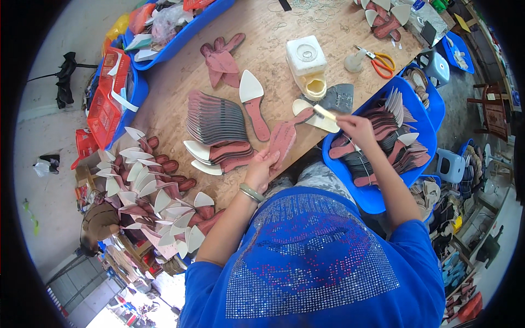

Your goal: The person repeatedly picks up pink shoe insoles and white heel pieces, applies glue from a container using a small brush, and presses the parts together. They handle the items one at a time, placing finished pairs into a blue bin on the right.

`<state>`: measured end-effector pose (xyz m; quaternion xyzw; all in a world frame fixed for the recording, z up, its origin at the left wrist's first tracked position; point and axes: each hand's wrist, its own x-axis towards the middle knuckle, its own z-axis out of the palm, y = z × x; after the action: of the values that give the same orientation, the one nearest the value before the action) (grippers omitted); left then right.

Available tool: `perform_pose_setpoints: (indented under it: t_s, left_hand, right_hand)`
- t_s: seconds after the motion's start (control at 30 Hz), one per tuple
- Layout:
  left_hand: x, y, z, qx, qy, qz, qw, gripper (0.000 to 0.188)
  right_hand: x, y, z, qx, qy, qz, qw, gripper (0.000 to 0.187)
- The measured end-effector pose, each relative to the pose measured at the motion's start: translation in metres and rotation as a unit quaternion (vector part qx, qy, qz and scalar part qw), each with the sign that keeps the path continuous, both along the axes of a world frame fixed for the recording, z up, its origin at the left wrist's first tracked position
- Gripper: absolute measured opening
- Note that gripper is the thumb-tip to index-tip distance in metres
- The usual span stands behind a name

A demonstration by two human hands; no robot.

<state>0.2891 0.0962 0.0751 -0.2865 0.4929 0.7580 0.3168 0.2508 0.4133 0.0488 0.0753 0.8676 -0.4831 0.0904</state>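
My left hand (261, 169) is closed on the wide end of a pink shoe insole (283, 141), tilted over the table edge. In my right hand (356, 130) is a small pale brush (325, 112), its tip close to the insole's narrow heel end; whether they touch I cannot tell. Beneath the brush lies a cream sole-shaped piece (306, 117). Just beyond stands a white plastic glue container (306, 54) with a yellowed, crusted spout. To its left rests a pink insole with a white toe (254, 104), beside a fanned stack of insoles (216, 117).
Many white-toed insoles (158, 186) crowd the table's left edge. A blue bin (374, 202) at right holds bundled insoles. Orange-handled pliers (381, 64) and a small whitish bottle (355, 60) lie farther back. Blue and red baskets (111, 98) stand at far left.
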Motion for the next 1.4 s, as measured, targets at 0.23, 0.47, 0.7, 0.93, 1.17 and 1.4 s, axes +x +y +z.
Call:
perform_pose_setpoints:
  t_s: [0.23, 0.47, 0.7, 0.93, 1.17, 1.4]
  left_hand:
    - [-0.002, -0.001, 0.003, -0.02, -0.029, 0.004, 0.999, 0.024]
    - [-0.006, -0.007, 0.0, -0.008, -0.038, -0.004, 0.999, 0.022]
    - [-0.008, -0.019, -0.011, -0.025, -0.106, 0.04, 0.993, 0.019]
    - [-0.024, -0.047, -0.033, -0.101, 0.043, -0.117, 0.987, 0.022]
    - [-0.041, -0.038, -0.013, -0.291, 0.188, -0.221, 0.912, 0.028]
    - [-0.034, -0.036, -0.026, -0.36, 0.264, -0.232, 0.864, 0.026]
  right_hand:
    - [0.045, -0.046, 0.038, -0.12, 0.0, 0.075, 0.99, 0.018]
    - [0.015, -0.048, 0.017, -0.081, -0.082, 0.025, 0.993, 0.023]
    - [0.015, -0.041, -0.017, 0.03, -0.112, -0.051, 0.992, 0.022]
    - [-0.002, -0.027, -0.047, 0.142, -0.026, -0.038, 0.989, 0.023]
    - [-0.027, -0.036, -0.049, 0.155, 0.027, 0.001, 0.988, 0.023]
    - [-0.024, -0.06, 0.022, 0.089, 0.002, 0.069, 0.994, 0.021]
